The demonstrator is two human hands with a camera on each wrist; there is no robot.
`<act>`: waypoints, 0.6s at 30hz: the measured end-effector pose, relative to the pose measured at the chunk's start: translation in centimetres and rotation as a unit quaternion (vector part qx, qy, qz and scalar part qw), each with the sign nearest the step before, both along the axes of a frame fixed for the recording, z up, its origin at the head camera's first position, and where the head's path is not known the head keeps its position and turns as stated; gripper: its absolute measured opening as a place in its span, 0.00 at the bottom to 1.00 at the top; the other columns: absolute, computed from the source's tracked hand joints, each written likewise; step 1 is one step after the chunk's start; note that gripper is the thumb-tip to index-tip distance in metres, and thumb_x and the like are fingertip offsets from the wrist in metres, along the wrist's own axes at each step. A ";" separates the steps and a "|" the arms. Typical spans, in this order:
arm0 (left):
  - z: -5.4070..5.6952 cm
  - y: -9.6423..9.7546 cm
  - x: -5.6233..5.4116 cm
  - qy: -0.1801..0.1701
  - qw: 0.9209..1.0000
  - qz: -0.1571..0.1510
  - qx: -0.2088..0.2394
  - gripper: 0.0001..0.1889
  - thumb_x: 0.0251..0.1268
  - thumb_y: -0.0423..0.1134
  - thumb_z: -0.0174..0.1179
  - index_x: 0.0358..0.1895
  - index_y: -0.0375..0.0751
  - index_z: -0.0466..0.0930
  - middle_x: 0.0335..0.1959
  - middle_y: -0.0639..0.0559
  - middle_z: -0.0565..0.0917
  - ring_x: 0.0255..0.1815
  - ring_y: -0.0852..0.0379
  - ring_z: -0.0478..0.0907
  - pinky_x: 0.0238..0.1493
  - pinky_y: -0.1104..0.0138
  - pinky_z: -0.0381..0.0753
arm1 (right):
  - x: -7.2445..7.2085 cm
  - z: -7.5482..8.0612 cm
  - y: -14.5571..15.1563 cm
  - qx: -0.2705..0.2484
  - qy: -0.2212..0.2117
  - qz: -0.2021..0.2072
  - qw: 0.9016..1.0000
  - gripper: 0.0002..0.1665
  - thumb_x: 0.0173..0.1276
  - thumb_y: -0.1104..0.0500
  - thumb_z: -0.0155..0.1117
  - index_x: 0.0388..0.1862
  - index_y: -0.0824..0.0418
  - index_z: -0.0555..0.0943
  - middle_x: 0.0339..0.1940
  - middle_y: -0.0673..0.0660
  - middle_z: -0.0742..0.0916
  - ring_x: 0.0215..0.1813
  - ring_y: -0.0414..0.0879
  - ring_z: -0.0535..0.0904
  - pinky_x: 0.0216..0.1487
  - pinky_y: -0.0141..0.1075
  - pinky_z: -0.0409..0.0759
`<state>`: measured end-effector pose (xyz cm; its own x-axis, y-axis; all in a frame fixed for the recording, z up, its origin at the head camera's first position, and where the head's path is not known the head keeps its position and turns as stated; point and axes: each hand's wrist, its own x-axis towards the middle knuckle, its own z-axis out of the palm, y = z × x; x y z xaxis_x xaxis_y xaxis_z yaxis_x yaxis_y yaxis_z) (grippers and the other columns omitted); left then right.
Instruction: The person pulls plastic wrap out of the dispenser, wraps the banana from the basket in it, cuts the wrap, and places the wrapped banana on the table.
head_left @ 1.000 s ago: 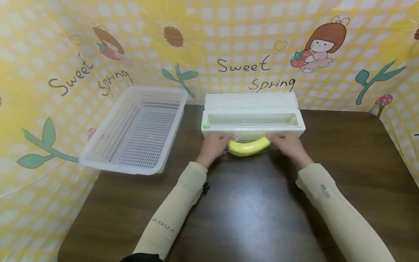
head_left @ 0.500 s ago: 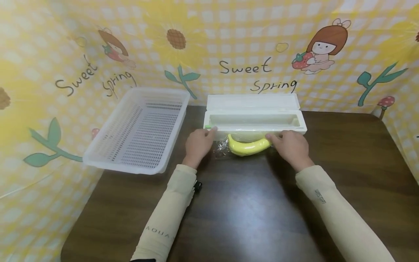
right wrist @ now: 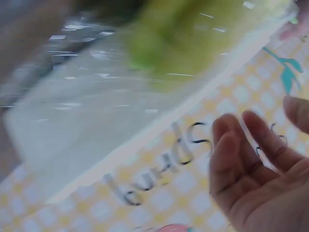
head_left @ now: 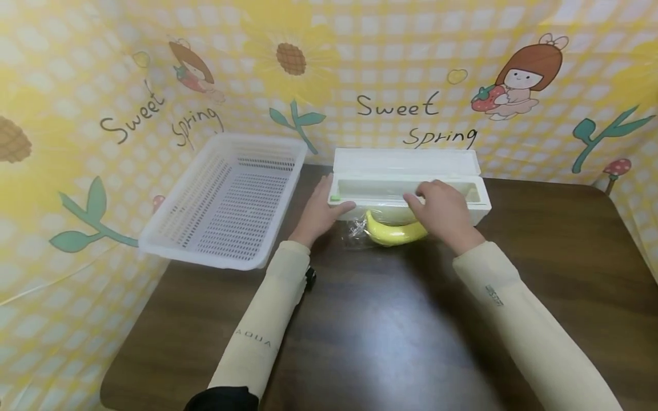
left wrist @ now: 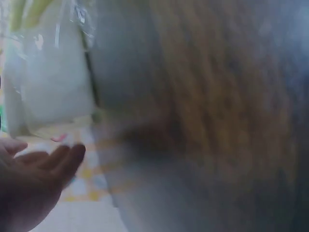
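A white cling film dispenser (head_left: 481,206) stands at the back of the table with its lid (head_left: 406,161) raised. A green slider (head_left: 335,198) sits at the left of its front rail. Against its front lies a yellow banana (head_left: 394,233), under clear cling film (head_left: 356,231) that bunches up at the banana's left. My left hand (head_left: 316,214) is at the dispenser's left end, thumb toward the front edge, fingers extended along the side. Over the right half of the dispenser hovers my right hand (head_left: 446,212), hiding the banana's right tip; its fingers (right wrist: 260,133) bend loosely around nothing.
A white perforated plastic basket (head_left: 257,260) stands at the left, tilted in this view. The dark wooden table (head_left: 370,319) stretches toward me. A yellow checked cloth (head_left: 390,63) with printed flowers hangs behind and at the sides.
My left hand has left the film at the banana's left and moved to the dispenser's left end. My right hand has let go near the banana's right tip and moved up over the dispenser.
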<state>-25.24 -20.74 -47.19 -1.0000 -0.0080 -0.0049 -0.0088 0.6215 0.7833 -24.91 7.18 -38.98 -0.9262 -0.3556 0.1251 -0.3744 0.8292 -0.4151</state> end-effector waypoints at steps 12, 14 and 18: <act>-0.5 -0.6 -0.5 -0.008 0.999 -0.016 -0.045 0.53 0.62 0.67 0.62 0.82 0.60 0.40 0.68 0.42 0.75 0.56 0.47 0.79 0.60 0.55 0.75 | -3.4 1.4 -10.4 0.024 -0.047 0.188 0.981 0.19 0.77 0.55 0.59 0.59 0.64 0.83 0.52 0.61 0.86 0.54 0.55 0.81 0.59 0.49 0.77; -0.4 -0.6 -0.4 -0.005 0.998 -0.019 -0.056 0.49 0.66 0.64 0.61 0.83 0.60 0.42 0.68 0.43 0.76 0.57 0.47 0.80 0.61 0.55 0.75 | -3.9 1.0 -11.9 0.041 -0.056 0.207 0.976 0.18 0.76 0.57 0.60 0.59 0.63 0.83 0.50 0.60 0.86 0.52 0.54 0.81 0.57 0.48 0.77; -0.4 -1.1 0.0 0.016 0.997 -0.031 -0.066 0.44 0.71 0.56 0.61 0.83 0.56 0.45 0.80 0.46 0.56 0.71 0.45 0.68 0.69 0.54 0.68 | -4.3 0.4 -14.4 0.082 -0.048 0.241 0.966 0.10 0.73 0.61 0.62 0.48 0.59 0.87 0.41 0.56 0.87 0.45 0.52 0.81 0.52 0.46 0.79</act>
